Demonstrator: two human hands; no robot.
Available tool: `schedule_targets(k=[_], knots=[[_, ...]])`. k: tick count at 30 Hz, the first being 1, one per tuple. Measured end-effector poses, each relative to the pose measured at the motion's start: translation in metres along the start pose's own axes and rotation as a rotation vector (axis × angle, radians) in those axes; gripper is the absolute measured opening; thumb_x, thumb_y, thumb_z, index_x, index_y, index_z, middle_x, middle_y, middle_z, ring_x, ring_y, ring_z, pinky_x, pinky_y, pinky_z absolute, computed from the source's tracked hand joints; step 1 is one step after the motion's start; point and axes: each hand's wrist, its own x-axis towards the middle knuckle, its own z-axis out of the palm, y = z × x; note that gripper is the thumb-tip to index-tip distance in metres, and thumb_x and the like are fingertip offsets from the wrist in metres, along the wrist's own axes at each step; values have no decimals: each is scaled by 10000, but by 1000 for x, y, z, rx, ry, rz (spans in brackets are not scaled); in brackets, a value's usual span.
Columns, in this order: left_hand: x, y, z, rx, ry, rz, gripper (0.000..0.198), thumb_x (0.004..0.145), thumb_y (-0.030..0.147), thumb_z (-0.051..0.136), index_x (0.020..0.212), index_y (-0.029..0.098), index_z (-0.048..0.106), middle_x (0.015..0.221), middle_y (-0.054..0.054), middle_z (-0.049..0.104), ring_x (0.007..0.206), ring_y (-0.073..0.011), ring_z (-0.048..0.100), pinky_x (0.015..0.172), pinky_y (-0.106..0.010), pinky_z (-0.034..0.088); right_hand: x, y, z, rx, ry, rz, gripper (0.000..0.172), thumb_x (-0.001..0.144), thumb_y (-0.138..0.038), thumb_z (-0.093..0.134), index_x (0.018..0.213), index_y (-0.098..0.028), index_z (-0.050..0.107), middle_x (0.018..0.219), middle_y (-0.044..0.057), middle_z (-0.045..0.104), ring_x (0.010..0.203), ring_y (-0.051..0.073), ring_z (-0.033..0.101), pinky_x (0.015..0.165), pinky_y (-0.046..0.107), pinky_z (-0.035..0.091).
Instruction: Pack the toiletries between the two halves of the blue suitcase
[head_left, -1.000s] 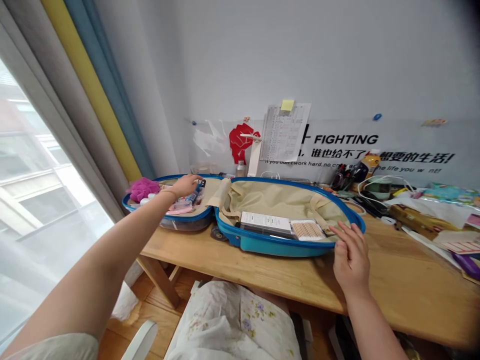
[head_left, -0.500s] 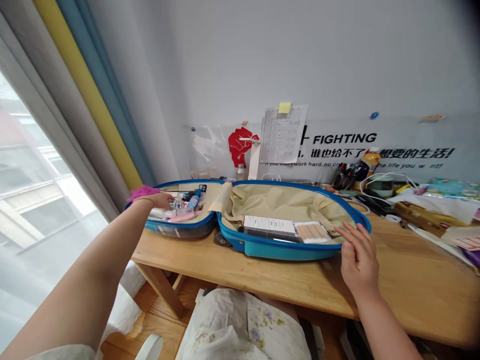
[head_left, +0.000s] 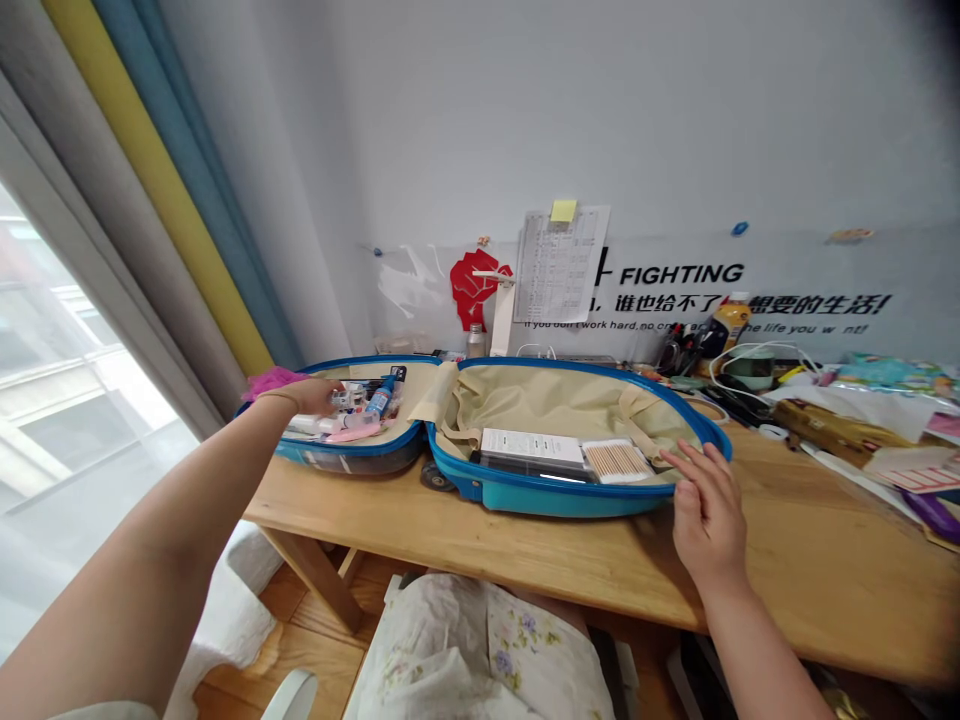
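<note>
A blue suitcase [head_left: 577,503] lies spread open on the wooden table. My left hand [head_left: 319,396] reaches into its left half, among small bottles and packets; its fingers are partly hidden, so their grip is unclear. Beside that hand are a blue bottle [head_left: 381,396], a pink item [head_left: 355,432] and bright pink netting [head_left: 271,382]. My right hand [head_left: 709,505] rests at the right rim of the other half, fingers stretched out and holding nothing. In that half are a pack of cotton swabs [head_left: 616,461] and a white-and-black box [head_left: 531,450].
On the table's right are a brown pouch [head_left: 836,428], white cables, pens [head_left: 679,348] and a bottle with an orange label [head_left: 729,325]. A white lamp [head_left: 502,315] stands behind the suitcase. Curtains [head_left: 161,170] and a window border the left side.
The view has shifted slightly. My left hand has moved a little among the small items in the left half. The right hand stays at the suitcase's rim.
</note>
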Motion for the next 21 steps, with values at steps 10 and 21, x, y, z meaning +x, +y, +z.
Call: schedule_targets(k=[10, 21], knots=[[-2, 113, -67, -85, 285, 344, 533, 889, 334, 500, 1371, 108, 472, 1369, -161, 572, 1220, -281, 559, 1059, -391, 418, -1, 0, 0, 6, -4, 33, 352, 975, -351, 405, 1127, -213, 691, 1258, 112, 667, 1356, 289, 485, 1133, 548, 372], [19, 277, -48, -124, 88, 639, 478, 891, 374, 565, 1339, 220, 503, 1364, -56, 606, 1196, -202, 586, 1007, -270, 442, -1, -1, 0, 3, 5, 17, 350, 983, -341, 400, 1130, -212, 691, 1260, 115, 668, 1353, 294, 489, 1109, 560, 396]])
